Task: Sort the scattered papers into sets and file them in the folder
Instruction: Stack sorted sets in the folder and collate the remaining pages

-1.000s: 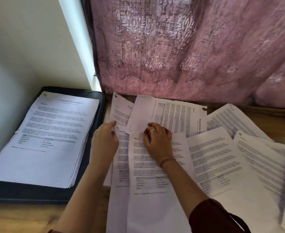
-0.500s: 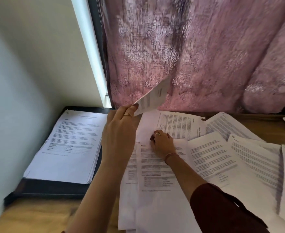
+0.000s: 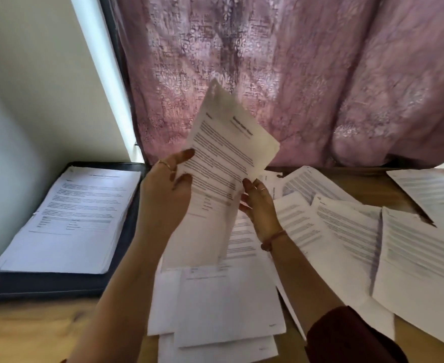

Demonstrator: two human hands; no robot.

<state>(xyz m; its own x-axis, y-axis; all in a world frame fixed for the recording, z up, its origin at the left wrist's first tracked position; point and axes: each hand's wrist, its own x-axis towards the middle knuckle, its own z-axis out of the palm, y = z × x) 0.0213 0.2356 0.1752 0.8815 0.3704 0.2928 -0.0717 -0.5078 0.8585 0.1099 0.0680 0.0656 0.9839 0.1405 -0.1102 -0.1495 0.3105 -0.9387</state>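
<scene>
At far left, a black folder [image 3: 126,258] lies open on the wooden desk [image 3: 32,334] against the wall, a thick sorted stack [image 3: 69,218] already squared inside it. Just right of it, the left hand [image 3: 163,195] pinches the left edge of a lifted printed sheet [image 3: 228,158], thumb on the printed face and curled fingers [image 3: 172,167] behind. The sheet stands tilted, its top corner up against the pink curtain [image 3: 294,74]. The right hand [image 3: 257,205] meets its lower right corner, fingers loosely curled with the tips on the paper's edge; whether they truly pinch it cannot be told. Beneath and to the right, the scattered papers [image 3: 346,231] overlap across the desk as far as the right edge. The step in hand looks like reading the heading to match the sheet to its set; doing that well means steadying both edges so the page stays flat, then laying it square on the right pile without dragging loose neighbours.
</scene>
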